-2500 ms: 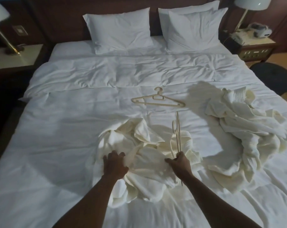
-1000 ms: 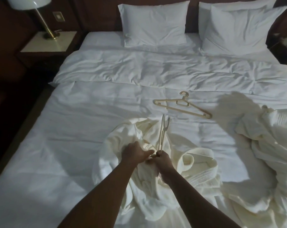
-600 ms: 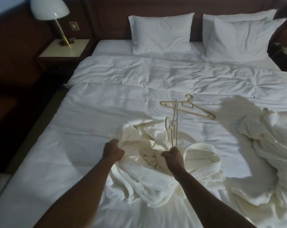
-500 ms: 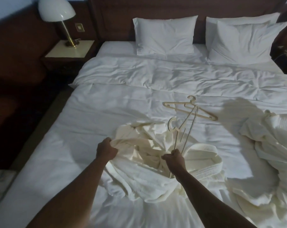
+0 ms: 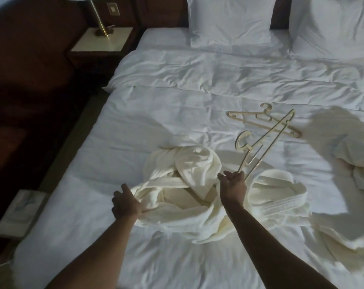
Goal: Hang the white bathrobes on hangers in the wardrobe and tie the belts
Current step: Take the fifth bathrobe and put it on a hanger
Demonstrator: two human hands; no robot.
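The right hand (image 5: 232, 182) is pinching one end of a hanger (image 5: 262, 144) slanting toward upper right, while the left hand (image 5: 125, 202) is gripping the bathrobe (image 5: 183, 184) heaped at lower centre, its opening lying between both hands.

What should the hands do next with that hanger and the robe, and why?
Probably slide the hanger into the robe's collar. The right hand holds the hanger by one end above the crumpled bathrobe, and the left hand grips the robe's edge, so the robe isn't on it yet.
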